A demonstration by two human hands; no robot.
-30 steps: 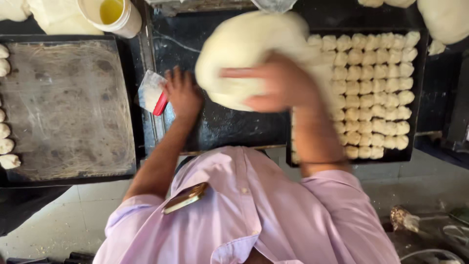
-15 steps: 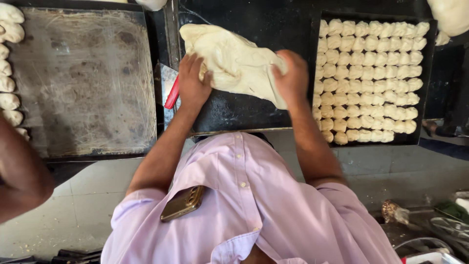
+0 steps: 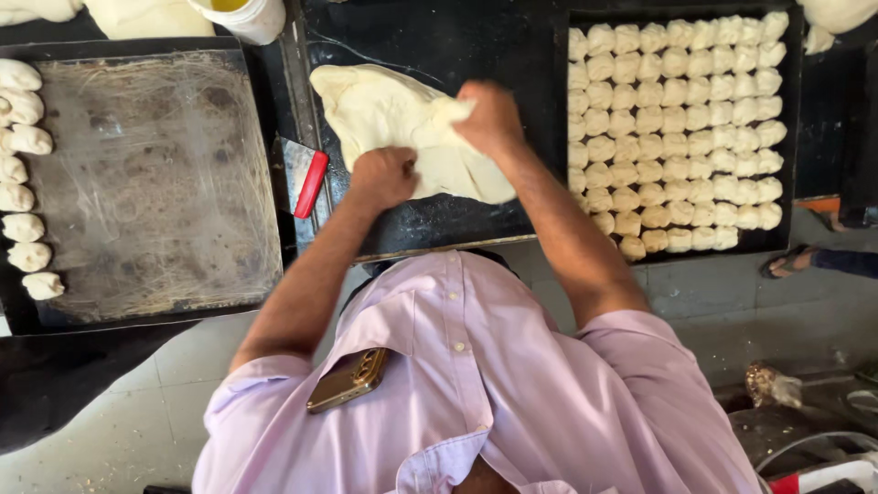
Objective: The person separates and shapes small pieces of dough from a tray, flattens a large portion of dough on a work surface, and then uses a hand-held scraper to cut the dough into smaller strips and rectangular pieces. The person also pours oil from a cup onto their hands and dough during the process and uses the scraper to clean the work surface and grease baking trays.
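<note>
Dough: one large pale cream sheet, stretched thin and partly folded over itself, lying flat on the dark oiled slab. Outline irregular; left end rounded and smooth, right part creased into overlapping folds running toward the slab's near edge. Surface matte, soft, with shallow wrinkles. Left hand is closed on the near edge of the sheet; right hand grips a bunched fold at its upper right. Sheet sits about mid-slab, with bare slab visible all around it.
</note>
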